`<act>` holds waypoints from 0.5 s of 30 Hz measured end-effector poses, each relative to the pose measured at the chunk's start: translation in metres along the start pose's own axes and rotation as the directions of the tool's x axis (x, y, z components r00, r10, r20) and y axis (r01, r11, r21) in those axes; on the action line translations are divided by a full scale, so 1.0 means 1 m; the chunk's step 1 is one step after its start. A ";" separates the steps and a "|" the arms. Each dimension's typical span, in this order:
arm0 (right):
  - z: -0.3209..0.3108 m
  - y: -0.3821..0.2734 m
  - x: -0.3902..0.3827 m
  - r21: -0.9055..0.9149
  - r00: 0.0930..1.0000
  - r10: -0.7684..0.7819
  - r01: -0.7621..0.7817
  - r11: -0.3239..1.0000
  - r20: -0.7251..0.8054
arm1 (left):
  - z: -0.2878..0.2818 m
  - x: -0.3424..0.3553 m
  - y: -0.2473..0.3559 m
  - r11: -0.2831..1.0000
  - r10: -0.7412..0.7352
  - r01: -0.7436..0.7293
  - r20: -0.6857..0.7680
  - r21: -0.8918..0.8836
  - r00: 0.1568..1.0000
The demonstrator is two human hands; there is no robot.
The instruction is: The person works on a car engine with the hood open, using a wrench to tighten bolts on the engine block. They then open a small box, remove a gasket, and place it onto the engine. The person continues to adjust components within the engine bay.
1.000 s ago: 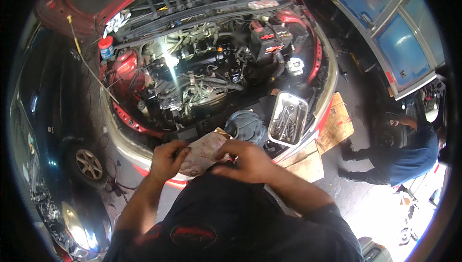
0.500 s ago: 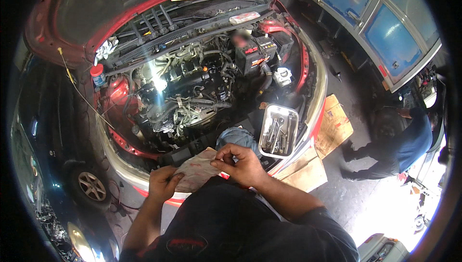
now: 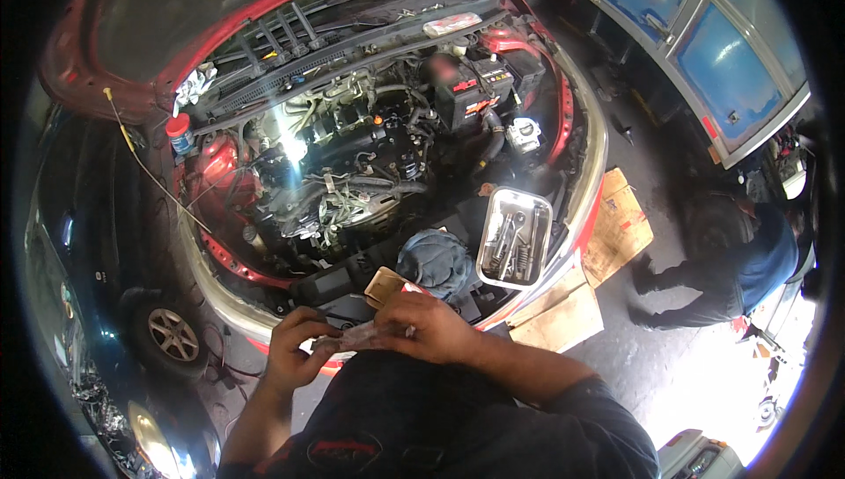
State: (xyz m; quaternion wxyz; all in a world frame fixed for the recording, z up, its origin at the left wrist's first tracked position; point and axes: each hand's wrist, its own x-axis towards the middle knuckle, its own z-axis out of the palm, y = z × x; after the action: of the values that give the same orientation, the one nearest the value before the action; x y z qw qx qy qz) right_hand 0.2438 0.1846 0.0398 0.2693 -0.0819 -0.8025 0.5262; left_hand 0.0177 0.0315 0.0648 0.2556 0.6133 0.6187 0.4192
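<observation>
My left hand is closed, thumb and fingers pinching one end of a whitish, crumpled packet. My right hand has its fingers curled around the other end. Between them the packet shows as a narrow strip, nearly edge-on, in front of my dark shirt. Just beyond my right fingers is a small brown cardboard box with a red patch; whether that hand touches it I cannot tell. A bundled blue-grey cloth lies past my right hand on the car's front.
A metal tray of tools rests at the engine bay's right front, near a battery. The red hood is raised above the engine. A red-capped jar stands left. Cardboard lies right; another person bends beyond.
The packet has turned from showing its broad face to nearly edge-on. My right hand has come lower and the cardboard box now shows beyond it. The view has shifted slightly.
</observation>
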 end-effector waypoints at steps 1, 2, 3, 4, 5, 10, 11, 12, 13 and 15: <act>-0.002 -0.002 0.000 -0.002 0.998 -0.023 0.023 1.000 0.062 | 0.002 -0.002 0.000 1.000 0.014 -0.014 -0.021 0.011 1.000; -0.004 -0.005 -0.001 -0.001 0.990 -0.049 0.050 0.999 0.132 | 0.004 -0.005 0.000 1.000 0.000 0.001 -0.024 0.016 1.000; -0.006 -0.006 -0.001 -0.018 0.982 -0.067 0.072 0.997 0.178 | 0.006 -0.008 -0.002 1.000 -0.021 0.021 -0.017 0.015 1.000; -0.009 -0.008 -0.002 -0.031 0.969 -0.087 0.096 0.995 0.230 | 0.007 -0.011 -0.003 0.999 -0.031 0.031 -0.033 -0.009 0.999; -0.011 -0.010 -0.002 -0.050 0.959 -0.086 0.103 0.993 0.271 | 0.010 -0.015 -0.004 0.999 -0.022 0.023 -0.042 0.032 0.999; -0.025 -0.011 -0.004 -0.371 0.967 -0.069 0.159 0.915 0.244 | 0.004 -0.017 -0.007 0.985 0.131 -0.108 -0.168 0.137 0.977; -0.027 -0.011 -0.003 -0.421 0.973 -0.093 0.175 0.890 0.209 | 0.000 -0.014 -0.005 0.980 0.137 -0.111 -0.156 0.162 0.978; -0.028 -0.011 -0.003 -0.399 0.973 -0.090 0.171 0.901 0.214 | -0.003 -0.011 -0.003 0.972 0.144 -0.123 -0.092 0.199 0.985; -0.029 -0.012 -0.003 -0.388 0.975 -0.072 0.150 0.909 0.210 | -0.007 -0.007 0.001 0.968 0.148 -0.136 -0.043 0.210 0.988; -0.028 -0.013 -0.003 -0.378 0.982 -0.081 0.142 0.915 0.173 | -0.014 0.002 0.011 0.959 0.144 -0.144 0.018 0.243 0.989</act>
State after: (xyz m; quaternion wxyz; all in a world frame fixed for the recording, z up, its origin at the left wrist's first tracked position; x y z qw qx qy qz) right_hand 0.2630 0.1997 0.0583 0.2145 -0.0469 -0.9126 0.3450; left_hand 0.0119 0.0297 0.0822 0.1472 0.6834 0.6192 0.3576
